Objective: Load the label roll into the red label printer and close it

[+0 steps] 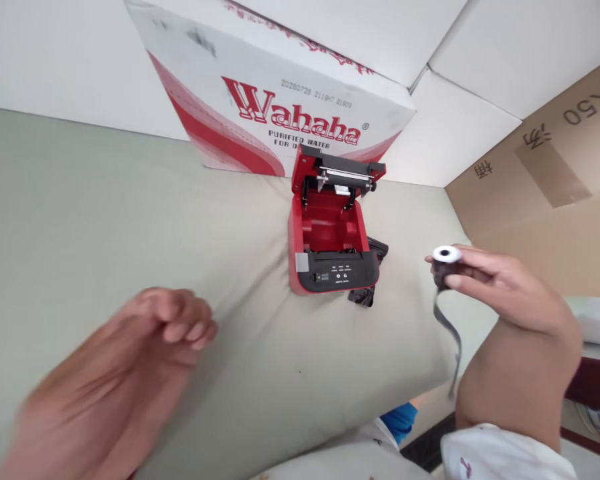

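My right hand [500,283] grips a small paper roll [446,255] between thumb and fingers, off to the right of the printer. The roll has a white end with a dark core hole, and a dark loose strip dangles from it. A red and black small printer [334,230] stands on the table with its lid raised and its red inner bay showing. My left hand [165,327] is in the air at the lower left, fingers curled in, with nothing seen in them. It is apart from the printer.
Behind the printer a white and red Wahaha carton [300,100] leans at the wall. Dark crumpled packaging [363,295] lies beside the printer on the pale table [80,220]. A brown cardboard box [545,160] stands at the right, and a blue item [400,421] shows near the bottom.
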{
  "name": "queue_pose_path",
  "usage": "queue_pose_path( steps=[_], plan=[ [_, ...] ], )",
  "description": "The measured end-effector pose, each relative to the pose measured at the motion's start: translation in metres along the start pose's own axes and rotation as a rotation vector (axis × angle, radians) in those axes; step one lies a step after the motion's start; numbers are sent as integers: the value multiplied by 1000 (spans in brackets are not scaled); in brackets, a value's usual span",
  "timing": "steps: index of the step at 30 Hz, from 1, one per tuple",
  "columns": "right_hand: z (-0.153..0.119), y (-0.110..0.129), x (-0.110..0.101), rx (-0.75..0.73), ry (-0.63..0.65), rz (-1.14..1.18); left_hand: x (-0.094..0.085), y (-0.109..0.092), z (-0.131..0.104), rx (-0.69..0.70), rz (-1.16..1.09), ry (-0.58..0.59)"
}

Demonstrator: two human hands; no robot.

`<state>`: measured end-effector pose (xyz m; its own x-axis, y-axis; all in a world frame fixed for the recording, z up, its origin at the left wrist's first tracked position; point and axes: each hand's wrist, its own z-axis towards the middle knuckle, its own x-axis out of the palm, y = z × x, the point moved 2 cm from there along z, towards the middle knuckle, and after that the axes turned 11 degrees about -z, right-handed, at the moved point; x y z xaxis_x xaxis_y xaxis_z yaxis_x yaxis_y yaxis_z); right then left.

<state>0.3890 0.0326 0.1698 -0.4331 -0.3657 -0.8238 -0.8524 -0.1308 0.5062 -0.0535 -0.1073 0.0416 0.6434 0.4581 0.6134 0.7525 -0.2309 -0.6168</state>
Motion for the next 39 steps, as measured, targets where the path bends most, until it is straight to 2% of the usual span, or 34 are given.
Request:
queue_pose_path(
  steps=[3,5,8,10,13,16,19,23,25,27,30,33,36,39],
  plan=[
    [34,-15,5,99,62,-405,26,-2,27,87,104,0],
    [52,-26,13,164,39,-520,31,-3,40,119,184,14],
    [64,-28,29,176,-39,-546,28,-3,51,152,295,26],
    [67,-19,43,91,-98,-502,30,-4,55,178,360,30],
    [77,2,68,-72,-63,-445,43,-2,62,214,411,111],
    [88,16,84,-70,-14,-489,60,4,72,279,501,190],
    [78,24,70,-94,51,-494,67,16,85,266,510,233],
    [36,47,15,-310,276,-335,59,31,97,265,397,221],
    [21,65,-4,-359,251,-281,55,34,100,251,317,240],
    [22,83,-6,-364,147,-252,53,34,100,222,239,256],
    [43,107,20,-364,-11,-287,53,31,101,213,189,267],
    [72,126,56,-354,-112,-469,53,31,100,247,243,282],
    [92,142,78,-294,-83,-674,49,34,99,324,373,323],
    [103,154,86,-196,-22,-806,47,38,93,551,612,434]
  ],
)
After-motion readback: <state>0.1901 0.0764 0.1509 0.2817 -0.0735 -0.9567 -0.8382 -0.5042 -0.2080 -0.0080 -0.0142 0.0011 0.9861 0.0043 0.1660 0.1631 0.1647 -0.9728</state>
